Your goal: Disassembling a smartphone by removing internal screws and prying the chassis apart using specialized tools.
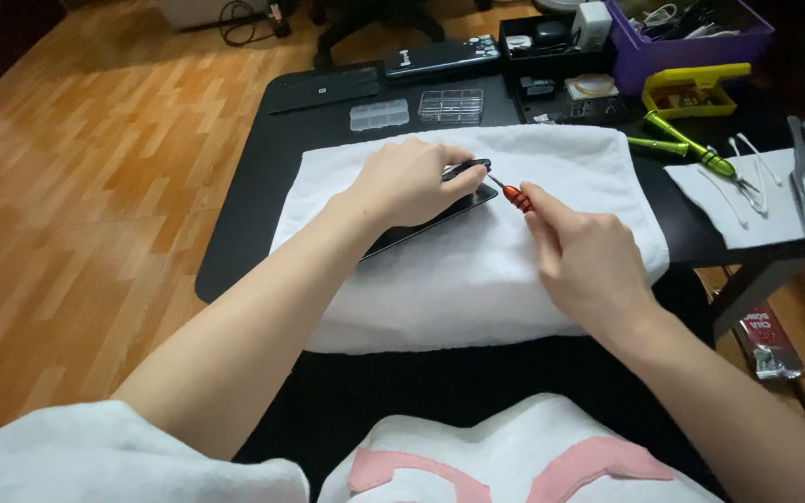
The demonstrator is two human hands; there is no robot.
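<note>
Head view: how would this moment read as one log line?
left hand: steadies dark phone | right hand: holds orange screwdriver at phone's end | base: white towel

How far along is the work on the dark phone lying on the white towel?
Early, by the look of it. Done: towel spread, green screwdrivers and clear parts boxes set out. In hand: left hand steadies the phone while right hand works an orange-handled screwdriver at its end. Left: the phone still looks closed.

Green screwdrivers [684, 146], perhaps; purple bin [691, 45].
</note>
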